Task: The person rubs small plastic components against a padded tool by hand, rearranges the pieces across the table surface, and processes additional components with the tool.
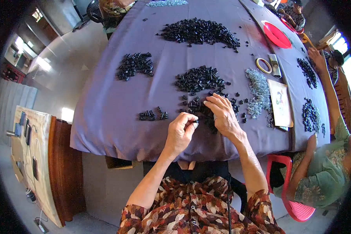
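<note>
My left hand is closed, with a small black plastic piece pinched between thumb and fingertips. Beside it, my right hand reaches over a loose scatter of the same black pieces, its fingers stretched out and touching them; I see nothing held in it. Part of that scatter is hidden under the hand. Just beyond lies a heap of black pieces. To the left of my left hand sits a small group of black pieces, with a few more next to it.
A purple cloth covers the table. Farther off are a larger black heap and a left-hand heap. Clear small parts, a tape roll, a card and a red basin lie right. Other people sit around.
</note>
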The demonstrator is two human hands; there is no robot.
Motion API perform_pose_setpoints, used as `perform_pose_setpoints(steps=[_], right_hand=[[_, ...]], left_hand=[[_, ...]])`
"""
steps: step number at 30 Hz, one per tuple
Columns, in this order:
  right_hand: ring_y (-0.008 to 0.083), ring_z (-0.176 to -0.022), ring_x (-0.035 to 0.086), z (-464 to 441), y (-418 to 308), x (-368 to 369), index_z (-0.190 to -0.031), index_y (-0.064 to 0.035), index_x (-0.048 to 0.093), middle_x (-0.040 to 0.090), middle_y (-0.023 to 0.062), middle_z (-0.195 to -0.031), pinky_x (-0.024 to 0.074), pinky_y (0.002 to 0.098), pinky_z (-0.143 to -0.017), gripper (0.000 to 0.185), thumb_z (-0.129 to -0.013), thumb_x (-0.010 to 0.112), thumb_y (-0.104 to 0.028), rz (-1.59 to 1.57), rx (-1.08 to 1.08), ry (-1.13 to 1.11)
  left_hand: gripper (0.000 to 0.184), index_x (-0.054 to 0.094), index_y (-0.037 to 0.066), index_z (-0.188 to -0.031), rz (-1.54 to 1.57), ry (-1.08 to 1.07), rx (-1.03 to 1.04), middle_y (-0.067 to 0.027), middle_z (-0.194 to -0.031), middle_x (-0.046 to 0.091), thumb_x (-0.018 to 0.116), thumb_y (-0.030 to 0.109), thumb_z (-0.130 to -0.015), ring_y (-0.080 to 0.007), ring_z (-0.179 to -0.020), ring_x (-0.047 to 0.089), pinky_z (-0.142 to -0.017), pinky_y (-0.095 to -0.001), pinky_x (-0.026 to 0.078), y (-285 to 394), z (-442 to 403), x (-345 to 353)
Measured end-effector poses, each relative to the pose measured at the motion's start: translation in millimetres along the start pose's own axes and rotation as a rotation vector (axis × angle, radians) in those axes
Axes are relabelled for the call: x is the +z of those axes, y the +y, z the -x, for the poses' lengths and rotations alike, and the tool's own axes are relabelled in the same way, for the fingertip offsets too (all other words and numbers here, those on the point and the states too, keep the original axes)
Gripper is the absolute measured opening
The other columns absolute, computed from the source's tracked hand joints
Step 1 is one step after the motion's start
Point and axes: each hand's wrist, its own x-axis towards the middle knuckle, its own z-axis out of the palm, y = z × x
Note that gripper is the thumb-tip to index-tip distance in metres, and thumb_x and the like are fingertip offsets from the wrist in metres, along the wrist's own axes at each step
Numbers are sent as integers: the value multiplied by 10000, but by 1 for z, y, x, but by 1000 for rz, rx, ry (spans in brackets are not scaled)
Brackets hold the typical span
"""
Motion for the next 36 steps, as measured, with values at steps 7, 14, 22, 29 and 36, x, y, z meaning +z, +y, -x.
perform_pose_setpoints(steps=[7,14,22,29,36], right_hand=[[310,-1094,513,4,-5,-10,-1008,8,600,586,141,-1097,358,424,-964,381,-646,502,74,-101,-47,40],[315,-1026,538,9,7,-16,-1018,4,587,595,142,-1048,391,418,-918,413,-627,486,94,-120,-19,125],[318,-1118,492,-6,17,-3,-1113,-6,565,544,164,-1177,361,418,-946,329,-818,599,-149,10,193,195],[339,-1220,415,12,-7,1,-1155,-21,558,528,152,-1211,296,458,-1025,446,-812,635,-296,-31,33,53],[327,-1238,406,37,-14,-11,-1166,-13,541,504,150,-1238,290,453,-1046,530,-638,584,7,-132,11,19]], left_hand=[[125,575,14,-880,-25,8,21,-12,-785,578,622,-53,-786,-69,-678,549,-615,-225,458,0,0,0],[117,577,13,-875,-41,8,27,-8,-773,569,626,-47,-788,-64,-659,533,-604,-215,448,1,0,0],[96,575,5,-862,-47,5,31,-33,-767,579,610,-45,-788,-90,-642,557,-590,-230,459,2,-1,0],[115,580,14,-873,-67,6,26,6,-751,569,616,-51,-785,-49,-648,528,-596,-206,446,-2,-1,1],[105,572,17,-900,-73,-21,5,32,-734,558,599,-39,-815,-30,-645,505,-591,-188,429,-6,0,1]])
